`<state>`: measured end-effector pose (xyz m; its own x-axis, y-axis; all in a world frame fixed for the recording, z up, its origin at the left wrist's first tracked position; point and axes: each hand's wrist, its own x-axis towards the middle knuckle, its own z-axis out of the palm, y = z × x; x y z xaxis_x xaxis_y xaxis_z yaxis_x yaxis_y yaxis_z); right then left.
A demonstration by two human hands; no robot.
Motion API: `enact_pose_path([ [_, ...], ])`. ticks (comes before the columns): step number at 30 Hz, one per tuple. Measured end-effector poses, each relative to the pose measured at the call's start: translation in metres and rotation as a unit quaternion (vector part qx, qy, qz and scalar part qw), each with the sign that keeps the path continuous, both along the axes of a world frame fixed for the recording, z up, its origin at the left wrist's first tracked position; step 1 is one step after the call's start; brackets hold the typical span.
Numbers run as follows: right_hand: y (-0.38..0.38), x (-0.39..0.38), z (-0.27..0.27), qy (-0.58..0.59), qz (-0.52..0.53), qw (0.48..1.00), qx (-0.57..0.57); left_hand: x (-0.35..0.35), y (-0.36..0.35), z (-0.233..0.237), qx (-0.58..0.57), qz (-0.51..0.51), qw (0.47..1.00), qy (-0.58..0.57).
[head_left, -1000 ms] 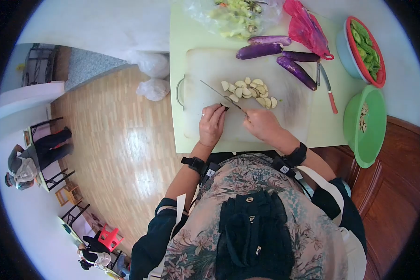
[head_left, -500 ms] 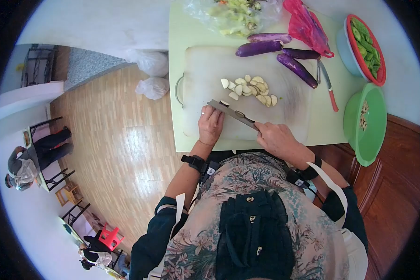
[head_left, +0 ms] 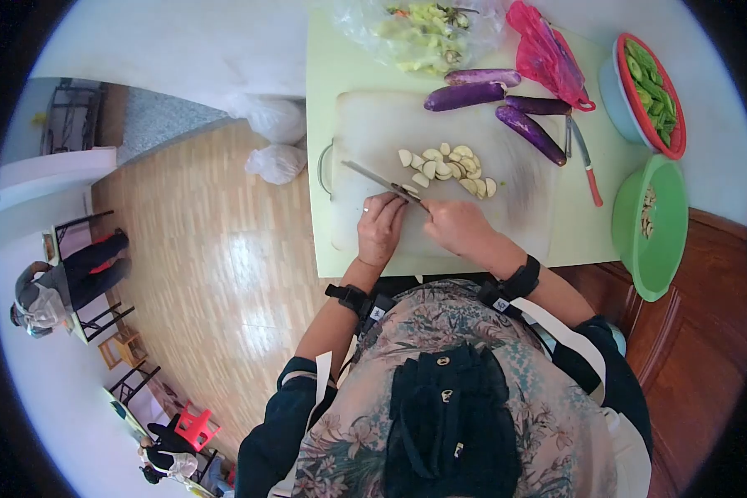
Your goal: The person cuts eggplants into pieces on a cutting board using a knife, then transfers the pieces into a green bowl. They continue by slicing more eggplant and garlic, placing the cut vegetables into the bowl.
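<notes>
My right hand [head_left: 463,231] is closed around the handle of a kitchen knife [head_left: 373,176]. Its blade slants up and left across the white cutting board [head_left: 361,124]. Just below the blade, my left hand [head_left: 380,228] has its fingers curled over a piece of eggplant, mostly hidden under the fingertips and knife. Pale cut eggplant pieces [head_left: 456,166] lie in a loose pile beyond the blade. Several purple eggplants, among them a dark one [head_left: 465,96], rest along the board's far right edge.
A peeler [head_left: 568,135] and a red-handled knife [head_left: 588,162] lie right of the board. Beside them stand a green basin [head_left: 664,224] with cut pieces and a red basket [head_left: 679,137] of green vegetables. Behind are a clear bag [head_left: 423,37] and a pink bag [head_left: 548,54]. Two people are far left.
My right hand and the knife have shifted left and up, so the blade reaches further left over the board. My left hand stays near the same spot. The whole view has shifted slightly.
</notes>
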<state>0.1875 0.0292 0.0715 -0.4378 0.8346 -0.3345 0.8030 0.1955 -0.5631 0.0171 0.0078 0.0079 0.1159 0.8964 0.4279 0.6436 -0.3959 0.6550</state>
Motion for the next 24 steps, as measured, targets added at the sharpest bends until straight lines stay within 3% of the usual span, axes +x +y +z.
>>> enact_pose_path([
  [4,-0.005,0.014,0.008,0.010,-0.041,0.999,0.032,0.001,0.000,-0.001,0.008,0.003,1.000,-0.027],
  [11,-0.031,0.034,0.044,-0.016,0.022,0.999,0.020,-0.002,-0.004,-0.003,0.006,-0.001,1.000,0.019],
  [18,-0.038,0.038,0.042,-0.074,0.052,0.996,0.006,-0.002,-0.002,0.002,0.019,-0.011,1.000,0.016],
  [24,-0.025,0.026,0.036,-0.055,0.081,0.995,0.008,-0.002,-0.003,-0.002,0.010,-0.007,1.000,0.014],
])
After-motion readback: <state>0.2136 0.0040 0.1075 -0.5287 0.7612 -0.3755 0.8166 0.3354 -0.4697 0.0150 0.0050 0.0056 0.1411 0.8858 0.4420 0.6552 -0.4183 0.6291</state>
